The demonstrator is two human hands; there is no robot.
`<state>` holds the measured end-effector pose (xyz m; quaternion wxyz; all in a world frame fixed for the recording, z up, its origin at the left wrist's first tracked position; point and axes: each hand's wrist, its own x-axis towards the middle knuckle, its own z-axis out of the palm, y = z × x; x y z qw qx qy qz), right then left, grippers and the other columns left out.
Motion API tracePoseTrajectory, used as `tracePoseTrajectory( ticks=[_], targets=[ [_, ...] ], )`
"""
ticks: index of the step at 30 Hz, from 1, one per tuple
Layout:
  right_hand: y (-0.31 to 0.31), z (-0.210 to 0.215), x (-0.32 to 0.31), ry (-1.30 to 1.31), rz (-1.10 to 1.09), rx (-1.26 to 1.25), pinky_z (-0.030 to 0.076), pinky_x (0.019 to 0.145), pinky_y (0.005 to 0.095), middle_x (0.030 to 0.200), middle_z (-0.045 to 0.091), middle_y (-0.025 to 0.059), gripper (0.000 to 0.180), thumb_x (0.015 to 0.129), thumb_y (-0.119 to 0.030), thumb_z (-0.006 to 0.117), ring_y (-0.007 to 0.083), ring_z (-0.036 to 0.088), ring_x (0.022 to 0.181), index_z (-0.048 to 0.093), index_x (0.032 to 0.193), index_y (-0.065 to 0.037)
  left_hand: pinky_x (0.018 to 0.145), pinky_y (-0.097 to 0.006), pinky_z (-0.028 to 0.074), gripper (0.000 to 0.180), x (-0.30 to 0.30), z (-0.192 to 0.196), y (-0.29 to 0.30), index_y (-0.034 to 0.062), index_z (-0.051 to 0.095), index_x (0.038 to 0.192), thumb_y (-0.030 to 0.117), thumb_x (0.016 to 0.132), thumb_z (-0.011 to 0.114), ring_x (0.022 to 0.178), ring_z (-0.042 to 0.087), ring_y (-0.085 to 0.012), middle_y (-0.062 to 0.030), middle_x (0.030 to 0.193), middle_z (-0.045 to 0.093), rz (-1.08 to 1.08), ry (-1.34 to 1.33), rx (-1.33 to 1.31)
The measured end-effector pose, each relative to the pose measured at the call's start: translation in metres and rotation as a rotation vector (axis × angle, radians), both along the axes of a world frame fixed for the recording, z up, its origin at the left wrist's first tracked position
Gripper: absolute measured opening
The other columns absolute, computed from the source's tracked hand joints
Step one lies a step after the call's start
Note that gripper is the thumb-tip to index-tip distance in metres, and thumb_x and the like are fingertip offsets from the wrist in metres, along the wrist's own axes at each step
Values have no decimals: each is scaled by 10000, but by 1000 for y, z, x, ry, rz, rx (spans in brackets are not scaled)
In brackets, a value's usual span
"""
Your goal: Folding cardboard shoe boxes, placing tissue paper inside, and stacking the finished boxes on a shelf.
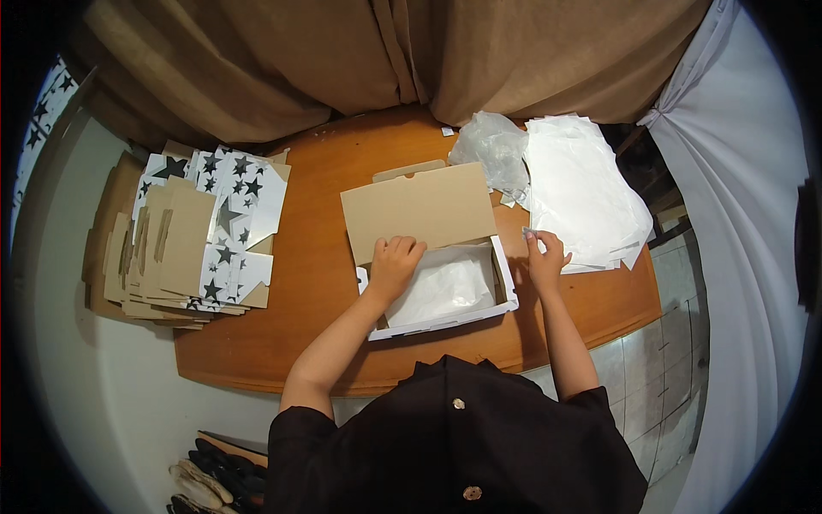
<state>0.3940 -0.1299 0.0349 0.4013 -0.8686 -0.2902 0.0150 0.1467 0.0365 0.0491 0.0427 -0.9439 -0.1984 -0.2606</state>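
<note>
A cardboard box (512,283), white outside and brown inside, stands before me with its lid (419,206) raised and leaning away. White tissue paper or thin wrapping (458,283) covers what lies in it; the contents cannot be made out. My left hand (396,267) has its fingers bent over the lower part of the lid, at the box's left side. Just right of the box, my right hand (547,259) pinches a small pale sachet (526,231) between thumb and fingertips.
Flat star-printed boxes (244,197) and brown cardboard pieces (184,240) are stacked at the left. A stack of white paper sheets (582,188) and a clear plastic bag (492,146) with small sachets lie at the right. Shoes (227,471) sit below the wooden table (308,180). Brown curtains hang behind.
</note>
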Motion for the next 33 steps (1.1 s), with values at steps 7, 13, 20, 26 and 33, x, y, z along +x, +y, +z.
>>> tracePoseTrajectory(
  ticks=[7, 13, 20, 26, 33],
  targets=[
    [-17, 13, -11, 142, 71, 225, 190, 1002, 534, 958, 632, 28, 175, 847, -260, 605, 233, 536, 993, 662, 863, -96, 704, -348, 365, 150, -25, 18, -1, 115, 567, 835, 87, 698, 619, 808, 556, -194, -12, 818, 578, -245, 94, -258],
    [-8, 42, -37, 143, 352, 405, 309, 936, 438, 939, 638, 63, 156, 814, -166, 610, 237, 558, 931, 680, 939, -104, 872, -379, 406, 249, -42, 15, -17, 107, 587, 937, 245, 740, 655, 982, 558, -240, -59, 1071, 604, -370, 447, -664],
    [7, 32, -94, -491, 832, -93, 184, 959, 672, 1164, 565, 13, 368, 761, -88, 578, 255, 478, 1137, 624, 1109, -197, 864, -413, 403, 351, -37, 13, -26, 117, 635, 1065, 346, 805, 580, 1013, 567, -230, -56, 1080, 616, -237, 753, -646],
    [19, 40, -86, -273, 728, -205, 125, 973, 690, 1261, 491, 60, 386, 749, -74, 535, 263, 389, 1236, 612, 1110, -189, 870, -395, 391, 290, -62, 40, -25, 112, 666, 994, 323, 815, 580, 979, 573, -230, -58, 1040, 637, -157, 557, -650],
    [56, 21, -32, 43, 258, 278, 224, 1057, 432, 1282, 413, 199, 645, 822, -218, 557, 305, 376, 1232, 294, 1384, -43, 936, -398, 356, 344, -106, 74, -55, 96, 649, 1028, 314, 762, 675, 1070, 505, -286, -97, 1115, 580, -17, 20, -671]
  ],
)
